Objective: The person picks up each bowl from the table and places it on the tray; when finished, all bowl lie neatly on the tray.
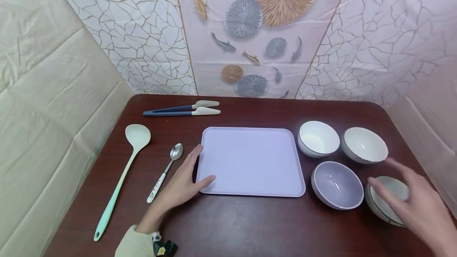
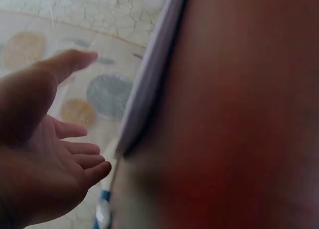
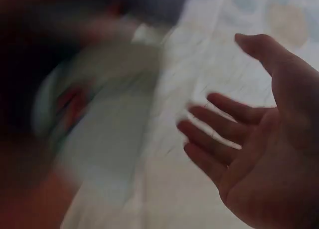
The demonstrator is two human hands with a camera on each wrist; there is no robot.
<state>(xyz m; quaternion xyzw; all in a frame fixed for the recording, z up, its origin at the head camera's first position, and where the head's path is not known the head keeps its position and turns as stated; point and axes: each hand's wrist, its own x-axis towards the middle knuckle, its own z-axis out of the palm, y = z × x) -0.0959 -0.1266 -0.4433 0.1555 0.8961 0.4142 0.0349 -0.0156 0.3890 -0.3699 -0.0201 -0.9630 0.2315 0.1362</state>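
In the head view my left hand (image 1: pixel 183 181) is at the left edge of a pale lavender tray (image 1: pixel 250 162), its fingers extended and thumb over the near left corner. Whether it touches the tray I cannot tell. My right hand (image 1: pixel 417 197) hovers with fingers spread above a white bowl with a dark rim line (image 1: pixel 390 189), partly hiding it. Left of that bowl sits a lavender bowl (image 1: pixel 337 185). Two more white bowls, one (image 1: pixel 319 138) beside the tray and one (image 1: pixel 365 144) farther right, stand behind. In the right wrist view the bowl (image 3: pixel 109 134) is blurred and apart from the fingers.
Left of the tray lie a metal spoon with a patterned white handle (image 1: pixel 166 171) and a long ladle with a mint-green handle (image 1: pixel 123 179). Blue-and-white tongs (image 1: pixel 182 108) lie at the back of the dark wooden table (image 1: pixel 228 225). Fabric walls surround the table.
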